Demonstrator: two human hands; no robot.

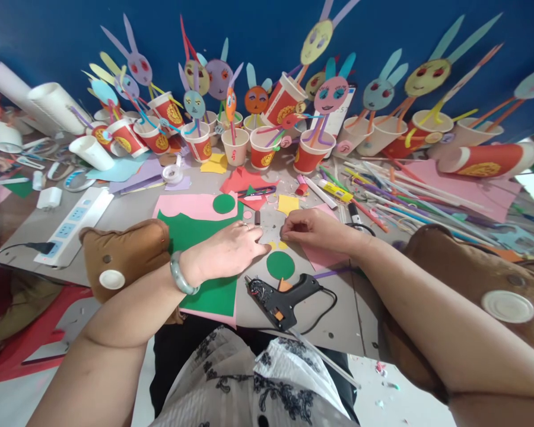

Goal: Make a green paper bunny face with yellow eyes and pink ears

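Observation:
My left hand [231,248] rests low over the table with its fingers curled together and one finger reaching toward a small yellow paper piece [272,245]. Opposite it, my right hand [309,229] is closed in a pinch, its tips beside another yellow paper piece [282,244]. Whatever either hand grips is hidden by the fingers. Just below the fingertips lies a green paper circle [280,265]. A black glue gun [285,299] lies nearest my body. Under my left forearm is a green paper sheet [204,284], and above the hands sits a yellow paper square [288,204].
Paper cups with rabbit-faced figures [310,151] line the back. Colored pipe cleaners [396,198] spread at right. A white power strip [73,228] lies left. Brown cushions [124,255] flank my arms. Another green circle [223,203] lies on pink paper [182,204].

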